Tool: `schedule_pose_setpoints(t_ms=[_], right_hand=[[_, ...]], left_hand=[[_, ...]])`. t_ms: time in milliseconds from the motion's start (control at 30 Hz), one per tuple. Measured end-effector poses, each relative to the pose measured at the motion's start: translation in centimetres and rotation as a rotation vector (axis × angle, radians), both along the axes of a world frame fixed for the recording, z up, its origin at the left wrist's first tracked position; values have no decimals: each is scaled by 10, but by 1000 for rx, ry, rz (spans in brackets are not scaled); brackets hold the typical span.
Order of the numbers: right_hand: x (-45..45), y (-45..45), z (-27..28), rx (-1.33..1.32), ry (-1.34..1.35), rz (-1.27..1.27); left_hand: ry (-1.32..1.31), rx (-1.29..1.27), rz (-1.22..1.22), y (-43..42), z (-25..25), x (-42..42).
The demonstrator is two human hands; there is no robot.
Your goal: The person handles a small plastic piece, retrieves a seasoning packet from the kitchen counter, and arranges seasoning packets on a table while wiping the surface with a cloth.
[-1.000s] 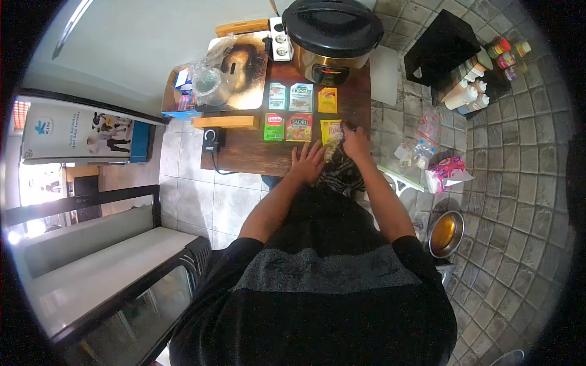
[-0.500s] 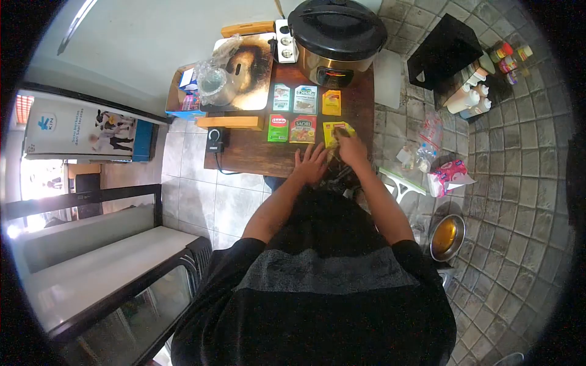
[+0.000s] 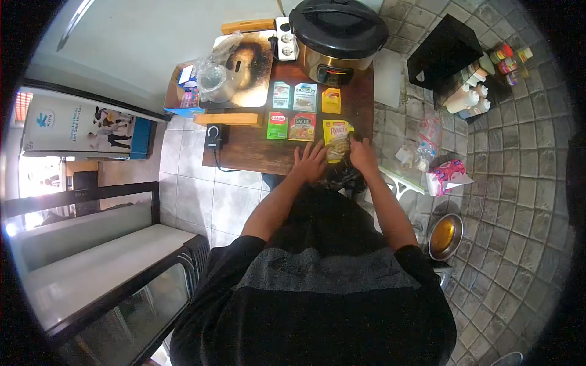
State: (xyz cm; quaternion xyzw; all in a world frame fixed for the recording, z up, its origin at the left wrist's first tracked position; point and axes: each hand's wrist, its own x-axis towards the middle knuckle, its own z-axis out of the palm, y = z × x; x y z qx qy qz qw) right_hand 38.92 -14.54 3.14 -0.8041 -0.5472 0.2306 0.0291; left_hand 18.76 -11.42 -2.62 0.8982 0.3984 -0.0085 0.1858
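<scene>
My left hand (image 3: 311, 162) lies flat at the table's near edge, fingers spread, close below the red Saori packet (image 3: 302, 127) and beside the yellow Racik seasoning packet (image 3: 337, 141). At the Racik packet's right edge, my right hand (image 3: 364, 157) has its fingers closed together, tips on the packet; part of the grip is hidden. Other sachets lie in two rows: a green one with a red top (image 3: 277, 125), a pale blue-green one (image 3: 281, 95), a white-and-green Desaku one (image 3: 305, 97) and a small yellow one (image 3: 331, 101).
A large rice cooker (image 3: 337, 36) stands at the table's back right. A power strip (image 3: 286, 43), a scorched board (image 3: 259, 61), a plastic-wrapped container (image 3: 216, 83) and a box (image 3: 176, 100) sit left. To the right are a tissue pack (image 3: 448, 177) and a pan of oil (image 3: 445, 238).
My right hand has moved from over the yellow packet to its right edge, uncovering the Racik print. My left hand stays spread on the table, nearly unmoved.
</scene>
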Motion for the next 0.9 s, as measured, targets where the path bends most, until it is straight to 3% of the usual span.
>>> schedule_pose_setpoints(t_ms=[167,267,433,633,800,900], right_hand=[[3,15,-12,84,2,-66],[3,7,-16,-114,41,-54],[-4,-28,-19,88,64,-120],[-2,-11,0,-3,112,-138],[3,11,-15,81,106,-133],[6,7,-14,134,118,-141]], left_hand=[[-24,56,4,1,-1,0],[118,-62,-26,2,9,2],[118,-106,-10,3,13,4],[115,-116,-13,4,13,3],[143,-81,-31,4,10,3],[8,-5,8,3,8,3]])
